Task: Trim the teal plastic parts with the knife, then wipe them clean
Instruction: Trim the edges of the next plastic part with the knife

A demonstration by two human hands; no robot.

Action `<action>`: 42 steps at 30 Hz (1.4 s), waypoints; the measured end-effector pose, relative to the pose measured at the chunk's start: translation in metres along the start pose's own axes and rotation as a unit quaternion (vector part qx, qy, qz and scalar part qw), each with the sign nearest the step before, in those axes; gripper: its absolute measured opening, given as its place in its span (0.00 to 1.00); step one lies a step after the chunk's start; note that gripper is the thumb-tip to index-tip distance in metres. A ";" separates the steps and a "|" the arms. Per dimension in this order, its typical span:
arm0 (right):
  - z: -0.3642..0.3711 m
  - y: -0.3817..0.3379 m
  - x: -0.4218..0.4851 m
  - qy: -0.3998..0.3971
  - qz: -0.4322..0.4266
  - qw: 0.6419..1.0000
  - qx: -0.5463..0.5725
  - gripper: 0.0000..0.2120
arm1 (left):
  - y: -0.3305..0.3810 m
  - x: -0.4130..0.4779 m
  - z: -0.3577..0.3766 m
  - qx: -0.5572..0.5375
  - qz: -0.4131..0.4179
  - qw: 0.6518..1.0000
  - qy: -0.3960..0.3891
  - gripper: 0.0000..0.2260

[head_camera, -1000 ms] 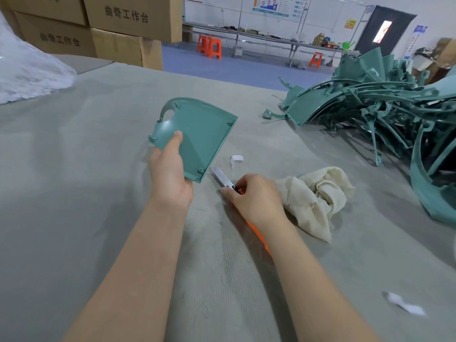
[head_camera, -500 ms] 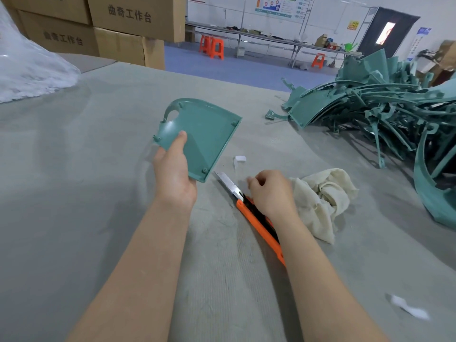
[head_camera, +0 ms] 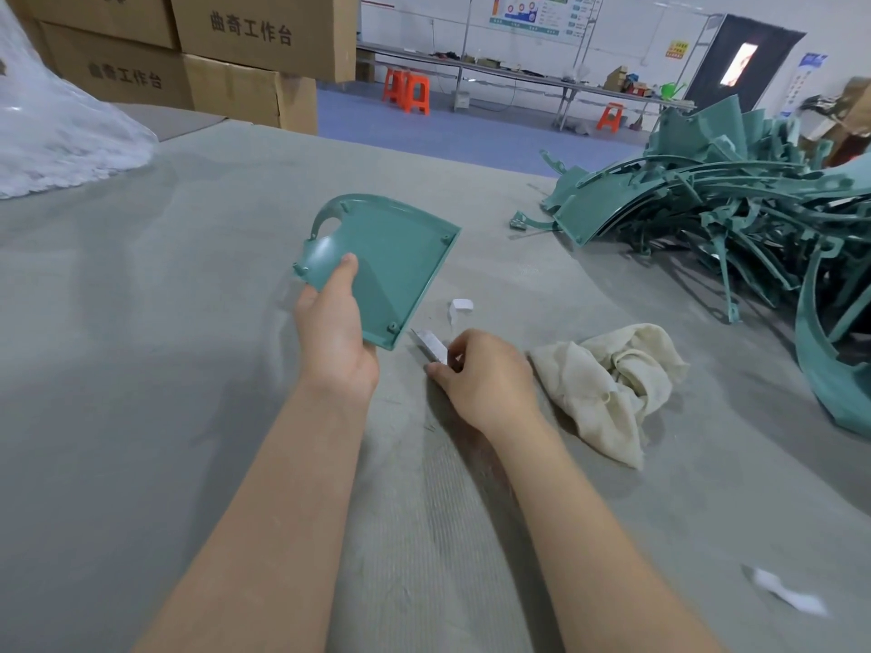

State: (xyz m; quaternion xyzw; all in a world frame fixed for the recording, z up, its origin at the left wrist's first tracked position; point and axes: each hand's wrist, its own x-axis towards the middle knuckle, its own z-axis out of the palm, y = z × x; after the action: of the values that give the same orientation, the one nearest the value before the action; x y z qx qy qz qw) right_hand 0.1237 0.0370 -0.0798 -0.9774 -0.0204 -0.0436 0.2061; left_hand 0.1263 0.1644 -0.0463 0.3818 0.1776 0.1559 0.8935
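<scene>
The left hand [head_camera: 337, 337] grips a teal part [head_camera: 396, 256], thumb on its face; just beside it the right hand [head_camera: 490, 379] curls round the knife [head_camera: 431, 346], blade off the plastic. Trimming of this piece seems not yet begun; the cloth [head_camera: 608, 374] right of that hand lies unused; the pile of parts [head_camera: 707, 205] beyond it likely awaits.

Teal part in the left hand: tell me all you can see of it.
The teal part is a fan-shaped plastic panel with a raised rim, small posts near its corners and a hooked cut-out at top left. The left hand holds it tilted above the table, thumb on its inner face.
</scene>
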 end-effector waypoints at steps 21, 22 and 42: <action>-0.023 0.026 0.007 -0.020 0.072 0.981 0.181 0.21 | -0.002 0.001 0.000 0.006 -0.009 1.000 -0.003 0.12; -0.023 0.024 0.006 -0.020 0.072 0.981 0.179 0.22 | -0.002 0.001 0.000 0.007 -0.009 1.000 -0.003 0.12; -0.048 0.036 -0.004 0.035 0.055 0.967 0.248 0.07 | -0.003 0.000 0.000 0.017 -0.010 1.000 0.000 0.11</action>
State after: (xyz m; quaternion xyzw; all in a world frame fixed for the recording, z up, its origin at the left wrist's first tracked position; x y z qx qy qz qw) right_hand 0.1185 -0.0151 -0.0510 -0.8931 0.0300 -0.0598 0.4449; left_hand 0.1270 0.1627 -0.0483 0.3954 0.1840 0.1433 0.8884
